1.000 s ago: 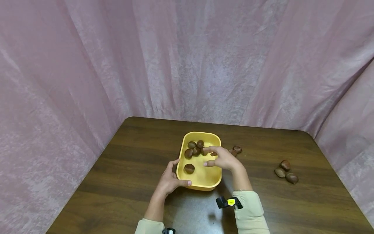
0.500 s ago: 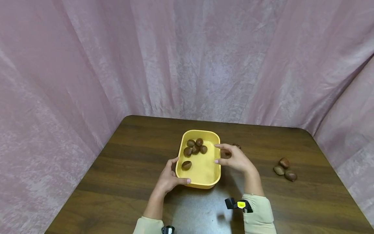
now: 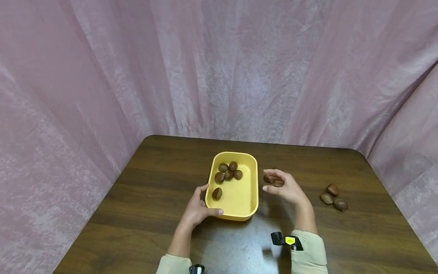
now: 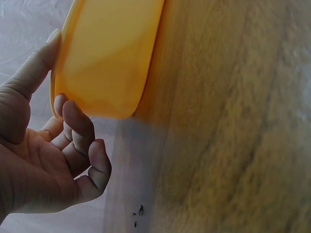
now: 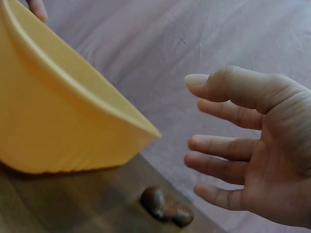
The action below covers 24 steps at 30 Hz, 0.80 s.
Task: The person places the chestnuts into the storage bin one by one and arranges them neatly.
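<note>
pink velvety curtains [image 3: 219, 76] hang behind a brown wood-grain table [image 3: 154, 182]. the left hand [image 3: 197, 211] grips a yellow rectangular bin [image 3: 239, 198] by its near-left corner; six chestnuts [image 3: 228, 175] lie inside, five clustered toward the far end. the right hand [image 3: 289, 187], thumb and fingers parted, hovers just right of the bin, near loose chestnuts [image 5: 153, 201]. three more chestnuts [image 3: 340, 205] sit together farther right.

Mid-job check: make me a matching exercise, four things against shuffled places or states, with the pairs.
1. left hand
2. right hand
3. yellow box
4. chestnut trio

A. contains six chestnuts
B. on the table, right of the right hand
C. at the box's near-left corner, touching it
D. fingers apart, grasping nothing

Pairs: 1-C, 2-D, 3-A, 4-B
</note>
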Tool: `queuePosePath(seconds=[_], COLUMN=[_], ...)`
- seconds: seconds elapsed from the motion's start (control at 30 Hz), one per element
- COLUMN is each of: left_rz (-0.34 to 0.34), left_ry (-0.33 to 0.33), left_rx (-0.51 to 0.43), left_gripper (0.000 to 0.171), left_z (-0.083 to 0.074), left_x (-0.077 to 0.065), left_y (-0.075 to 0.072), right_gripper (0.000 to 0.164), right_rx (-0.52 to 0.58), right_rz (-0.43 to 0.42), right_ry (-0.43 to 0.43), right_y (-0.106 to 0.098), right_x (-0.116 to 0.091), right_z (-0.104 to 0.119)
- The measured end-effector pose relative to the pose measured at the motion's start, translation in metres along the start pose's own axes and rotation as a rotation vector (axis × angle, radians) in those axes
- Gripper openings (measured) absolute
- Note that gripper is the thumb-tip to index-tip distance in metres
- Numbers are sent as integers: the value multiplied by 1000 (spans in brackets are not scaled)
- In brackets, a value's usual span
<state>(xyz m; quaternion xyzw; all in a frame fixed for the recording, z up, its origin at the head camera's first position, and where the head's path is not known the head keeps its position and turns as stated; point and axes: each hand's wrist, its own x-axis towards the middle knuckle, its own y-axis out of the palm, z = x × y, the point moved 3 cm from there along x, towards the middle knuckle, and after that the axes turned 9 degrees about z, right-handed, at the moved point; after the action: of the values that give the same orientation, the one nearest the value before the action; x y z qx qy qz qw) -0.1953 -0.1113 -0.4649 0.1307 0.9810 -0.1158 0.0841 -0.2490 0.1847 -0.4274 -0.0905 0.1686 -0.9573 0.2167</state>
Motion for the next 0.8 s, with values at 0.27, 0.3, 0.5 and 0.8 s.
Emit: queuePosePath(seconds=[0.27, 0.3, 0.5, 0.8], left_rz=[-3, -3, -1, 6], left_ry=[-5, -8, -5, -6], left_rx=[-4, -5, -16, -32], left_gripper=[101, 100, 101, 101], left_z=[1, 1, 0, -1], left_x=[1, 2, 1, 1], left_y=[0, 0, 1, 0], right_gripper=[55, 56, 59, 69], right_rx=[97, 95, 62, 23], right_rz=[-177, -202, -346, -465], right_ry=[26, 39, 51, 140], right_y=[-1, 0, 6, 11], right_x=[-2, -2, 2, 12], right_z=[-30, -35, -55, -77])
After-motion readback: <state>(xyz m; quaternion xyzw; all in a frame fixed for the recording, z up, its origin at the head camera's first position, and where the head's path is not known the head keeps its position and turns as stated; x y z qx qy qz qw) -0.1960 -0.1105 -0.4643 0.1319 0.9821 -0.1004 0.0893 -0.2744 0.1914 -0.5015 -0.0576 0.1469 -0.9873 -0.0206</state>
